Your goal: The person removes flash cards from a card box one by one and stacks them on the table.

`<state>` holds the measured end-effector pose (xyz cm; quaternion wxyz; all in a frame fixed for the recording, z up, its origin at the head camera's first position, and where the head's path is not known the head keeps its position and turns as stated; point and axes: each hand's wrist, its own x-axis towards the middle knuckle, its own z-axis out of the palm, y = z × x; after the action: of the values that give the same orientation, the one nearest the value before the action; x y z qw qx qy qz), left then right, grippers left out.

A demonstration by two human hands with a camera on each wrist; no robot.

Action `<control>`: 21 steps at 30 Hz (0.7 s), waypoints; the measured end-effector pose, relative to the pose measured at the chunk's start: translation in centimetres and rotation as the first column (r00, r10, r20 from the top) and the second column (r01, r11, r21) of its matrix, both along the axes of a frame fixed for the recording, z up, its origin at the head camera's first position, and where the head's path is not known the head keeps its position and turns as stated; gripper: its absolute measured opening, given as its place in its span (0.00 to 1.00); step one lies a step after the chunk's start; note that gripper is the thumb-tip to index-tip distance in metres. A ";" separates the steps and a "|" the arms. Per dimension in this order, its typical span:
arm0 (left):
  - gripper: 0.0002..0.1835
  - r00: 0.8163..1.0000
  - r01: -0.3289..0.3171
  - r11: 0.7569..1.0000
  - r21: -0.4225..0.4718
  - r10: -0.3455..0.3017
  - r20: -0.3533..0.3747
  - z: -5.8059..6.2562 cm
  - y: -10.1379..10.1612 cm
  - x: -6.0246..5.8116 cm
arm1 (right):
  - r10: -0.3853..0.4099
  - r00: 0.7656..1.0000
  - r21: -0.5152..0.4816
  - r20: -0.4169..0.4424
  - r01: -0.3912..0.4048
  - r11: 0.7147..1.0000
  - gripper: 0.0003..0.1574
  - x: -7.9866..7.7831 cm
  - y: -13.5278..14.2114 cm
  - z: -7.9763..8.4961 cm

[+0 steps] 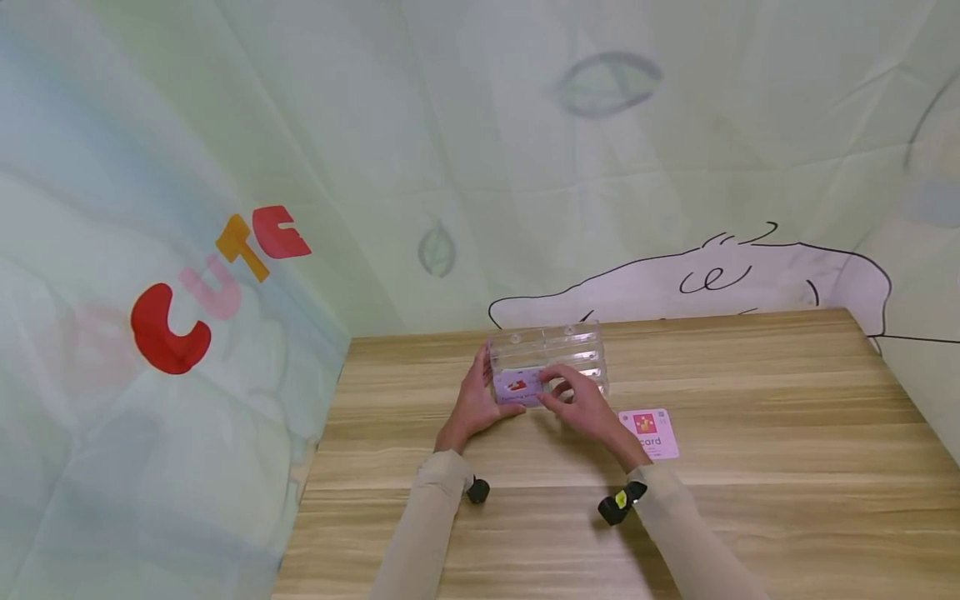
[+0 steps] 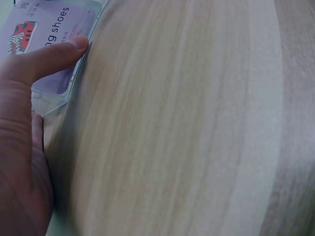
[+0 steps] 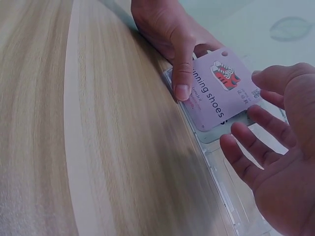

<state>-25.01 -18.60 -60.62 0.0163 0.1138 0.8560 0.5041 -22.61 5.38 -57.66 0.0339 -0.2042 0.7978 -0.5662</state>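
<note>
- The wooden table (image 1: pixel 750 383) bears everything, giving firm support
- The clear case (image 1: pixel 552 342) is gripped by the left hand (image 1: pixel 474 400), seemingly for steadiness
- The right hand (image 1: pixel 585 408) pinches the running shoes card (image 3: pixel 221 91) by its edge, apparently leaving its print uncovered; it lies over the case's near left part
- A pink card (image 1: pixel 660 429) rests beside the right wrist

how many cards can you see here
2 clearly: the shoes card, held at the case, and one card on the table, partly behind the right wrist. Another seems to show under the shoes card; more may be hidden.
</note>
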 end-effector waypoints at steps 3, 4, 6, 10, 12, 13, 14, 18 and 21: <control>0.73 1.000 0.000 1.000 -0.013 0.000 -0.008 0.0 0.0 0.0 | 0.021 0.999 0.002 -0.044 -0.021 1.000 0.14 0.0 -0.1 0.0; 0.73 1.000 0.000 1.000 -0.017 0.000 -0.010 0.0 0.0 0.0 | 0.027 0.998 0.009 -0.058 -0.027 1.000 0.12 0.0 -0.2 0.0; 0.74 1.000 -0.001 1.000 -0.025 0.001 -0.011 0.0 0.0 -0.1 | 0.036 0.996 0.027 -0.080 -0.034 0.999 0.09 0.0 -0.2 0.1; 0.74 1.000 -0.002 1.000 -0.029 0.001 -0.012 -0.1 0.0 -0.1 | 0.038 0.994 0.056 -0.098 -0.032 0.998 0.06 0.0 -0.4 0.1; 0.74 1.000 -0.001 1.000 -0.031 0.000 -0.012 -0.1 0.1 -0.1 | 0.032 0.995 0.055 -0.096 -0.027 0.998 0.05 0.0 -0.4 0.2; 0.74 1.000 -0.001 0.999 -0.035 0.001 -0.011 -0.1 0.1 -0.1 | 0.030 0.995 0.050 -0.098 -0.025 0.998 0.06 0.0 -0.4 0.2; 0.74 1.000 -0.001 0.999 -0.038 0.000 -0.011 -0.1 0.1 -0.1 | 0.028 0.995 0.047 -0.097 -0.023 0.999 0.05 0.1 -0.5 0.2; 0.74 1.000 0.001 0.999 -0.036 -0.001 -0.011 -0.1 0.2 -0.2 | 0.028 0.995 0.035 -0.101 -0.024 0.999 0.05 0.1 -0.6 0.3; 0.74 1.000 0.001 1.000 -0.027 -0.001 -0.011 -0.2 0.3 -0.3 | 0.041 0.993 0.037 -0.112 -0.037 0.999 0.07 0.0 -0.6 0.3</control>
<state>-25.27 -18.34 -60.78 0.0134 0.1167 0.8628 0.4917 -22.59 4.78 -57.34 0.0032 -0.2508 0.8042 -0.5388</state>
